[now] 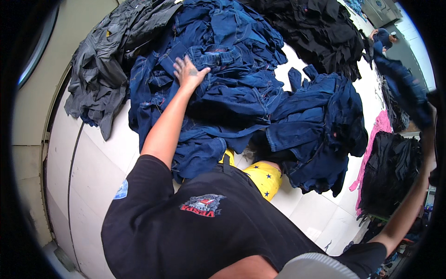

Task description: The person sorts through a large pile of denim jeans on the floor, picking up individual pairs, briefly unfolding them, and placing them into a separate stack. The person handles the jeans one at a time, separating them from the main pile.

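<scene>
My left hand point(189, 73) lies spread on a large heap of dark blue denim garments point(223, 88), fingers apart and holding nothing. Beside its fingertips, an elasticated denim waistband point(214, 56) shows on top of the heap. My right arm reaches far out to the right. At the picture's rim, my right hand point(432, 116) has a dark blue denim garment point(403, 86) trailing from it, raised and blurred by motion. The fingers of this hand are mostly lost in the dark edge. A smaller pile of the same denim point(316, 125) lies in front of me, right of the big heap.
Grey garments point(104, 69) lie at the left, and a black heap point(320, 35) at the far right. A black stack point(390, 172) stands at the right beside a pink cloth point(378, 132). Another person point(383, 39) is in the far right background. Pale tiles point(90, 167) cover the floor.
</scene>
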Available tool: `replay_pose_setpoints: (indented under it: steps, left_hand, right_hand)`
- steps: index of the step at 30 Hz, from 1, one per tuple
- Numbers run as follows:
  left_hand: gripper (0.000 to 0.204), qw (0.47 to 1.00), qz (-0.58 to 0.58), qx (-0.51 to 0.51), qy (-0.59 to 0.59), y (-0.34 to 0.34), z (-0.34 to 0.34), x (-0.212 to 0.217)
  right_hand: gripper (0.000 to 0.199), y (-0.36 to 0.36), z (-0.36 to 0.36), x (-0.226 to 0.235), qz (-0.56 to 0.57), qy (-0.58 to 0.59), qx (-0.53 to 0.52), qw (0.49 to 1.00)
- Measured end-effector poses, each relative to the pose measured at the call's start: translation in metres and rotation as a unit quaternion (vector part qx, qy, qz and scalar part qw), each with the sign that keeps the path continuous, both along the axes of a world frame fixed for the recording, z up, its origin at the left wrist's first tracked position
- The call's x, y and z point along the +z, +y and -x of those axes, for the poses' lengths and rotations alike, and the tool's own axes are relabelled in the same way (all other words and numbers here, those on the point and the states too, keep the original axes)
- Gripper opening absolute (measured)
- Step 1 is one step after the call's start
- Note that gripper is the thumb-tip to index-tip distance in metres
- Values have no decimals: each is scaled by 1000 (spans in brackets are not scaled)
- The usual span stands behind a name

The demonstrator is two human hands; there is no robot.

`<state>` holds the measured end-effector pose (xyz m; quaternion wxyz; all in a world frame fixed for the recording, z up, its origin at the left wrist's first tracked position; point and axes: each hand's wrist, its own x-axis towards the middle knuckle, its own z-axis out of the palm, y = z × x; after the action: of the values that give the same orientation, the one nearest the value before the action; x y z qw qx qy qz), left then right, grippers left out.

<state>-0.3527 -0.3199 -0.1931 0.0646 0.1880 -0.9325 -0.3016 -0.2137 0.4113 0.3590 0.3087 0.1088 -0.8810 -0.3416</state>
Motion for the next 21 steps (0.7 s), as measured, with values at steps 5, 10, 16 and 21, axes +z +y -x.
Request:
replay_pose_setpoints:
  steps: [5,10,16,21]
  left_hand:
    - [110,988,100,-110,-36,19,-33,-3]
    - [80,985,34,-121,120,21,-115,-10]
    - [28,985,76,-109,107,12,-166,19]
    - [16,976,78,-66,191,4,-143,95]
  right_hand:
    - [79,-87,-87,-265,258,-400,-129,870]
    - [85,-176,-139,-347,265,-479,-282,788]
    - [59,-264,-127,-341,587,-539,-8,605]
    - [72,-350,-91,-425,494,-430,170,736]
